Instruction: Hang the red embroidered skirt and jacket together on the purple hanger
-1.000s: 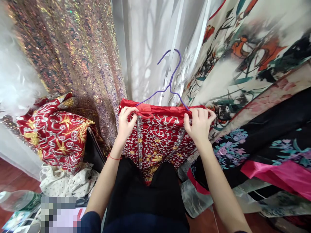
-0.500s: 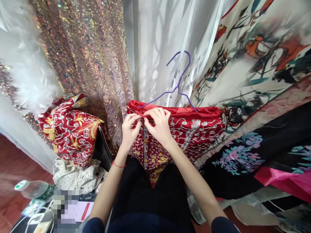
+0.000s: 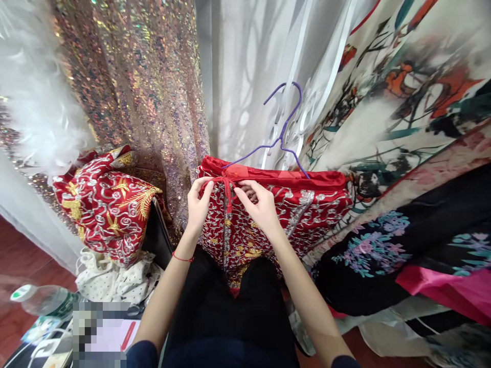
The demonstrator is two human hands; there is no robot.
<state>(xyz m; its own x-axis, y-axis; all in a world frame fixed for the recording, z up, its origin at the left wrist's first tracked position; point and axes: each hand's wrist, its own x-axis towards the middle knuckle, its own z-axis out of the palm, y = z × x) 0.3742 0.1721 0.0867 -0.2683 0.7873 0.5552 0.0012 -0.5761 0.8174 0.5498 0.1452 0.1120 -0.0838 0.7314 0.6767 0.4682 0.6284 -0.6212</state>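
A red garment (image 3: 268, 214) with silver and gold embroidery lies across my lap, its plain red waistband along the top. The purple hanger (image 3: 282, 138) reaches down into the waistband, its hook pointing up. At the waistband's left part, a red drawstring (image 3: 227, 186) forms a bow-like knot with an end hanging down. My left hand (image 3: 198, 202) pinches the drawstring left of the knot. On the right of the knot, my right hand (image 3: 258, 202) pinches the drawstring between thumb and fingers.
Another red embroidered garment (image 3: 109, 209) lies at left over a white dotted cloth (image 3: 117, 278). A plastic bottle (image 3: 44, 300) stands lower left. Sequined fabric (image 3: 141, 76) and white curtain (image 3: 241, 66) hang behind. Black floral fabric (image 3: 368, 250) is at right.
My hands have moved apart from close together, drawing the drawstring out to both sides. The knot between them now shows. The view has shifted slightly.
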